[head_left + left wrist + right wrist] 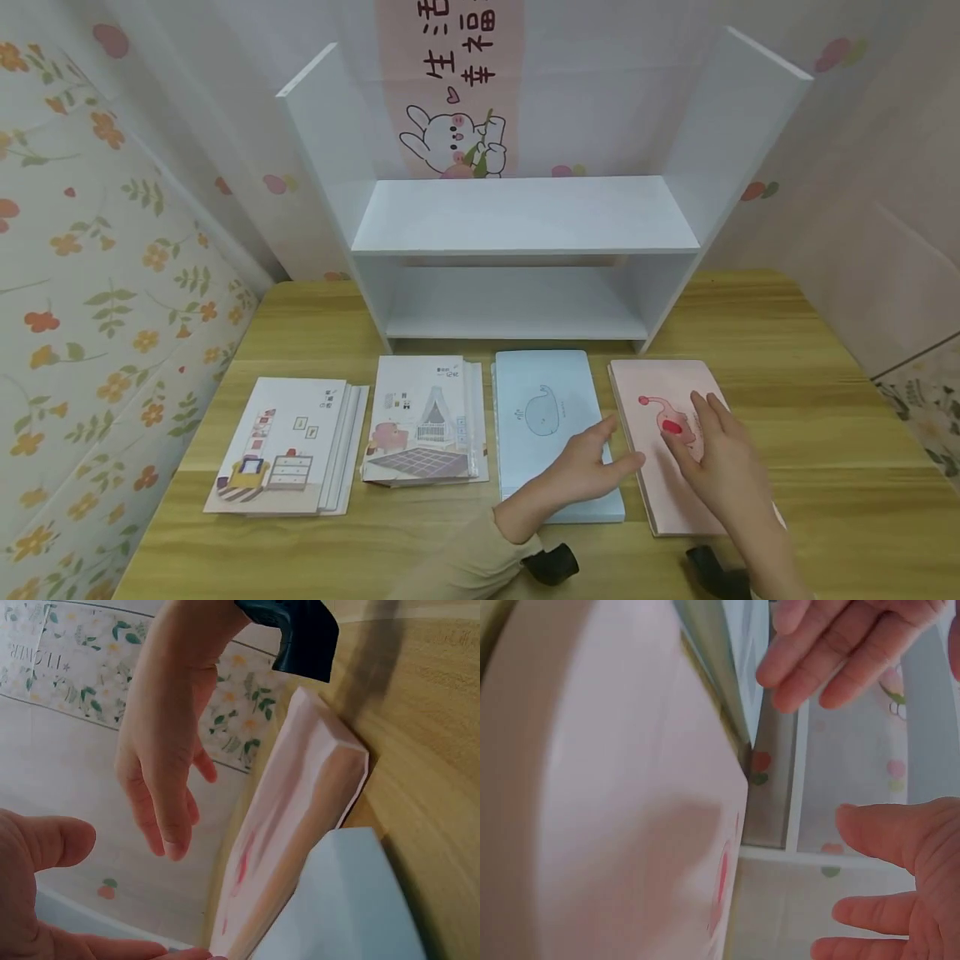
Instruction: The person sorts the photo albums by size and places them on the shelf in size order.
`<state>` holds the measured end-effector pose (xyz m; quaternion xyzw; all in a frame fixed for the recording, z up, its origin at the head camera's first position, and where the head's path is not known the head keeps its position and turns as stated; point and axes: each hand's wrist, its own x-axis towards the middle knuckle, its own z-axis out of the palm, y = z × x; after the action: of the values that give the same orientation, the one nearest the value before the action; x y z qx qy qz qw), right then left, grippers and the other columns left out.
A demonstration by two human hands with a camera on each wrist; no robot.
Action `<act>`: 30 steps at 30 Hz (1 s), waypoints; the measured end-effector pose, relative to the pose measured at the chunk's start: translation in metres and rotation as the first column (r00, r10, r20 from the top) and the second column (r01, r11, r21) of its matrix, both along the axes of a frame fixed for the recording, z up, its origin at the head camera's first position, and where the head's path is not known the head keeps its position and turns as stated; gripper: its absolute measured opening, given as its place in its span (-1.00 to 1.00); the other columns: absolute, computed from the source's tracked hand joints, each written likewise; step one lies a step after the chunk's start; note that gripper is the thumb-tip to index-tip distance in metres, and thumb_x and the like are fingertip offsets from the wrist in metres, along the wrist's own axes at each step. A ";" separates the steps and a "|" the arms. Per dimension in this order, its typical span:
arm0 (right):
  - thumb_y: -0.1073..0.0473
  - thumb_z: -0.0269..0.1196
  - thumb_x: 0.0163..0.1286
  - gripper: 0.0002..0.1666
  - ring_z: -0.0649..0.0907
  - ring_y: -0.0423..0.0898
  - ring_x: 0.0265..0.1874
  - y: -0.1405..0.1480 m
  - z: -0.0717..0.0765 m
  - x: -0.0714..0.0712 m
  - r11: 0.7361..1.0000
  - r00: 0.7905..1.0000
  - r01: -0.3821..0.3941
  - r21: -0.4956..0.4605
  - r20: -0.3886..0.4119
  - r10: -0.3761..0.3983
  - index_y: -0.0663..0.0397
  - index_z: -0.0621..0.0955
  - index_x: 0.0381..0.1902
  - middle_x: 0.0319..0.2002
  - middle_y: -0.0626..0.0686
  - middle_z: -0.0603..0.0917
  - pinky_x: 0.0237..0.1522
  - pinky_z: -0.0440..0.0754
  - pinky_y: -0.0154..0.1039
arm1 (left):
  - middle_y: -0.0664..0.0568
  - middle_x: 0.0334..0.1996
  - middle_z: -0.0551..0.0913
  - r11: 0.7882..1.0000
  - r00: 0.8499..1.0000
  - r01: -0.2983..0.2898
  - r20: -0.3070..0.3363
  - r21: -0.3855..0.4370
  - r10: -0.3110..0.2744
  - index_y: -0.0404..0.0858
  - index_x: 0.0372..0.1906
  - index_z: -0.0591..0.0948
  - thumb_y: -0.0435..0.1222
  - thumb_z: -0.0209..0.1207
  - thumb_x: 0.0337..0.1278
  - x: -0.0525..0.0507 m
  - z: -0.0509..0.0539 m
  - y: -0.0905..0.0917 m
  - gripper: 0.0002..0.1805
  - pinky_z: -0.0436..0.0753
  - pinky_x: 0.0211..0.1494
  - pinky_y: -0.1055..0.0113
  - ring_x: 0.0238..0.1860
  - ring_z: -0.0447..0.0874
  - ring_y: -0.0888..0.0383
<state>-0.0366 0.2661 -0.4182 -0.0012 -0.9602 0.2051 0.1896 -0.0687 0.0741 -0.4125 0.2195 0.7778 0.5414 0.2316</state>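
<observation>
Two bare hands over the pink book, holding nothing

Pink book (667, 479): lies flat on the bench (832, 450), rightmost in a row, cover up, a red-and-pink drawing toward its far end. A hand's shadow falls across the cover.

Right hand (723, 462): above the book's right side, reaching forward from the near edge. Thumb well apart from the fingers; fingers loosely extended. Left wrist view shows a gap between this hand and the cover.

Left hand (573, 471): crosses the near right part of the blue book (547, 433), tips reaching to the pink book's left edge. Thumb spread away, fingers straight and side by side. Cannot tell whether the tips touch anything. The hands face one another across a gap.

Forearms: left in a pale sleeve (465, 558), slanting in from the near edge. Dark device (551, 564) at the left wrist, another (717, 575) at the right.

Farther out: blue book, whale on its cover, just left of the pink one. Then a crib-cover stack (420, 417) and an armchair-cover stack (281, 442). White shelf (517, 215) stands behind the row; rabbit print (453, 142) on the cloth beyond.
</observation>
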 end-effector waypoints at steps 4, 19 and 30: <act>0.20 0.39 0.02 -0.23 0.39 0.53 0.00 0.008 -0.004 0.005 1.000 1.000 0.021 -0.008 0.020 -0.021 0.48 0.38 0.14 0.07 0.59 0.38 -0.07 0.32 0.40 | -0.06 0.31 0.32 1.000 0.997 -0.014 0.072 -0.004 0.014 -0.29 0.39 0.22 -0.09 0.10 0.22 0.004 -0.004 0.005 -0.30 0.36 0.24 0.25 0.32 0.23 0.14; 0.11 0.30 0.18 -0.20 0.40 0.47 -0.09 0.038 -0.012 0.028 0.995 0.955 0.099 0.020 0.278 -0.101 0.69 0.28 0.10 -0.03 0.61 0.36 -0.13 0.39 0.35 | 0.07 0.12 0.53 0.988 0.915 -0.033 0.403 0.150 -0.031 -0.18 0.24 0.45 -0.18 0.09 0.16 0.017 -0.008 0.022 -0.49 0.39 0.18 0.18 0.14 0.41 0.21; -0.23 0.09 0.33 -0.05 0.49 0.22 -0.35 0.057 -0.006 0.027 0.987 0.807 0.161 -0.002 0.575 -0.131 0.62 0.20 0.17 -0.35 0.37 0.48 -0.30 0.52 0.09 | 0.00 0.04 0.49 0.907 0.781 -0.222 0.622 0.357 -0.054 -0.43 0.09 0.47 -0.42 0.01 0.09 0.024 -0.007 0.033 -0.59 0.35 0.27 0.16 0.13 0.37 0.13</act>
<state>-0.0095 0.3235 -0.4245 -0.1413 -0.9642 0.2042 -0.0928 -0.0445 0.1069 -0.4199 0.0375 0.5357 0.7443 0.3971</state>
